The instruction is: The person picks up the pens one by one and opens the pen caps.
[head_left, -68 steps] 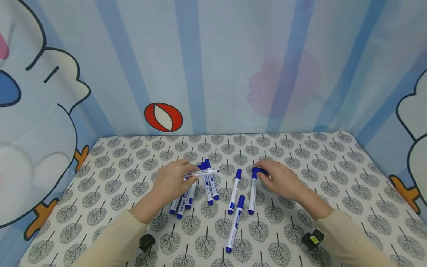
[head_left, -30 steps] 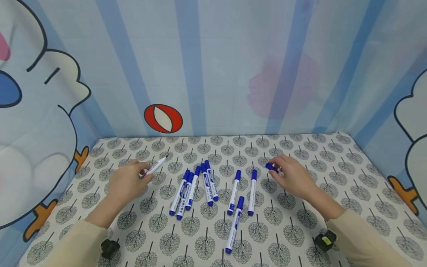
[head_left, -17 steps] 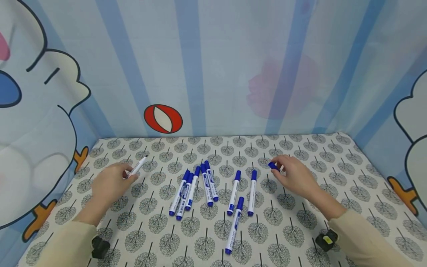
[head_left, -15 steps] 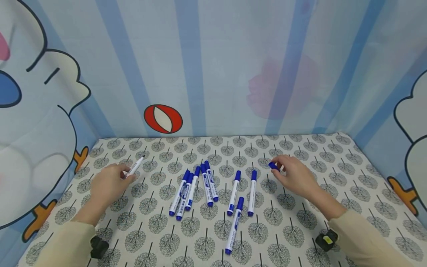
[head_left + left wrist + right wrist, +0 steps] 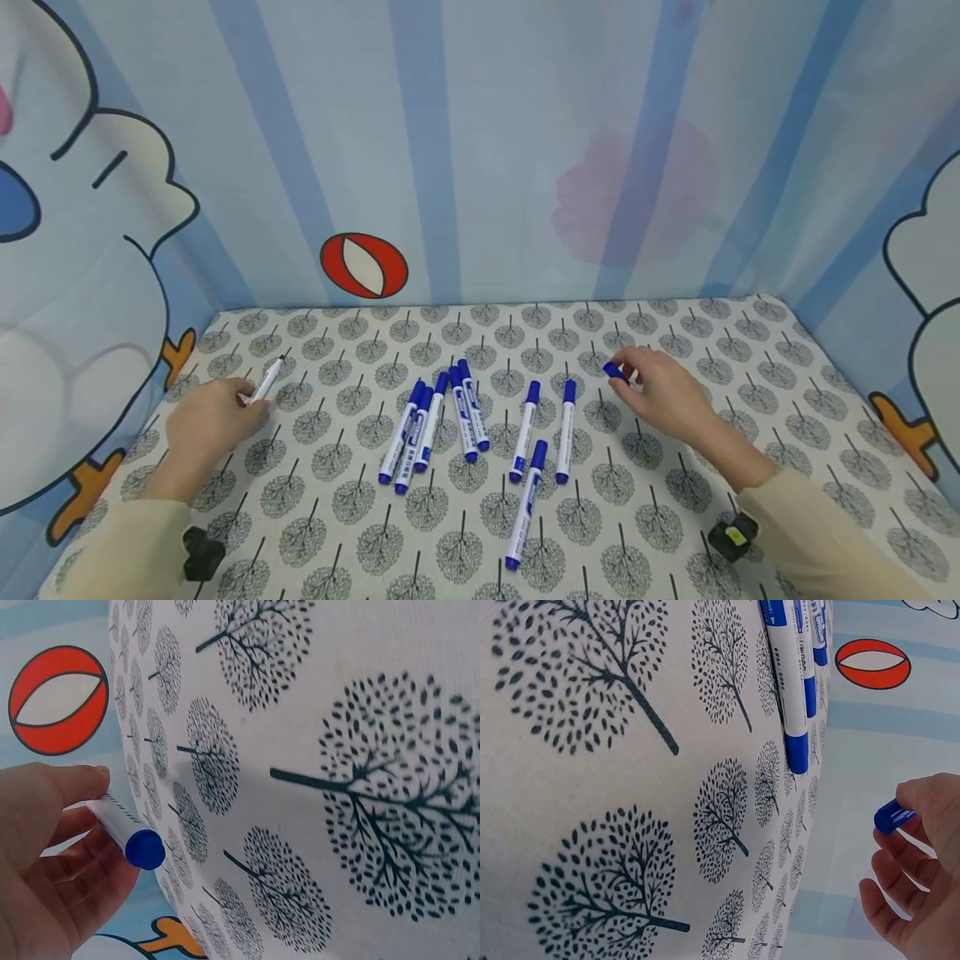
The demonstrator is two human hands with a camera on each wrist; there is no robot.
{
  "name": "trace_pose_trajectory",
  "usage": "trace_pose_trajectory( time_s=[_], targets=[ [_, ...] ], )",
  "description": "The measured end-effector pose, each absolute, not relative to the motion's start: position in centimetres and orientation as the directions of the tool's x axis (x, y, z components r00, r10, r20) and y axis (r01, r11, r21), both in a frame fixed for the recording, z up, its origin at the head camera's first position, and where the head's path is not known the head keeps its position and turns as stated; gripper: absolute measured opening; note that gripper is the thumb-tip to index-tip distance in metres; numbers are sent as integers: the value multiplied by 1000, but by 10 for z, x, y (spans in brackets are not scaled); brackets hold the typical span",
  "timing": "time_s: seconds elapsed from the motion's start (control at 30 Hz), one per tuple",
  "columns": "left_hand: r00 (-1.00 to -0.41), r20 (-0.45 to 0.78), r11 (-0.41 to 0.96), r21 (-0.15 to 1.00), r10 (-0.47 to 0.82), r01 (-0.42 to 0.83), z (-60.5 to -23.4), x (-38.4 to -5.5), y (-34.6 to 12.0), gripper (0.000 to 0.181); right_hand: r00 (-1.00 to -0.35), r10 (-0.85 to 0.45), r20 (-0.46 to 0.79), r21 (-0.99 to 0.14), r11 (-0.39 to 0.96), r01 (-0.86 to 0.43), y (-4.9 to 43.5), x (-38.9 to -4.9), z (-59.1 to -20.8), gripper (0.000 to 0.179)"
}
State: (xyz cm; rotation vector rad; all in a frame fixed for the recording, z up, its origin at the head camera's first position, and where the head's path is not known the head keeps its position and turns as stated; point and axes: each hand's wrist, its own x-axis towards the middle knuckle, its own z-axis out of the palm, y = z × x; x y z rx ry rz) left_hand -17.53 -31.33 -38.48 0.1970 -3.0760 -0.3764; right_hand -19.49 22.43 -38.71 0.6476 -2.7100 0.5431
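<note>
At the left of the table my left hand (image 5: 213, 423) grips an uncapped whiteboard marker (image 5: 266, 380), its dark tip pointing away from me. In the left wrist view the thumb and fingers wrap the white barrel, and the marker's blue end plug (image 5: 145, 850) faces the camera. Over on the right, my right hand (image 5: 663, 392) pinches a blue marker cap (image 5: 615, 372) between thumb and fingers. The right wrist view shows that cap (image 5: 894, 816) at the fingertips, with the other fingers loosely bent.
Between the hands lie several capped blue-and-white markers: a cluster left of centre, including one marker (image 5: 430, 423), and a looser group right of it, with one marker (image 5: 527, 506) nearest me. A tree-print cloth (image 5: 330, 500) covers the table. A cartoon curtain (image 5: 495, 167) stands behind.
My left hand has carried the uncapped marker from above the cluster to the far left. My right hand, with the cap, has shifted right from the markers and then stayed put.
</note>
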Motion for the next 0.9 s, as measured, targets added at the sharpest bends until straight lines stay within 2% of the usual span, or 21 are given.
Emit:
trace_pose_trajectory(
  time_s=[0.7, 0.9],
  targets=[
    [-948, -125, 934, 175, -294, -313, -387, -170, -361, 47, -882, -336, 329, -324, 838, -440, 223, -196, -391, 21],
    [-934, -171, 926, 161, -313, -340, -390, -169, -371, 38, -888, -326, 325, -323, 844, -428, 222, -196, -391, 22]
  ],
)
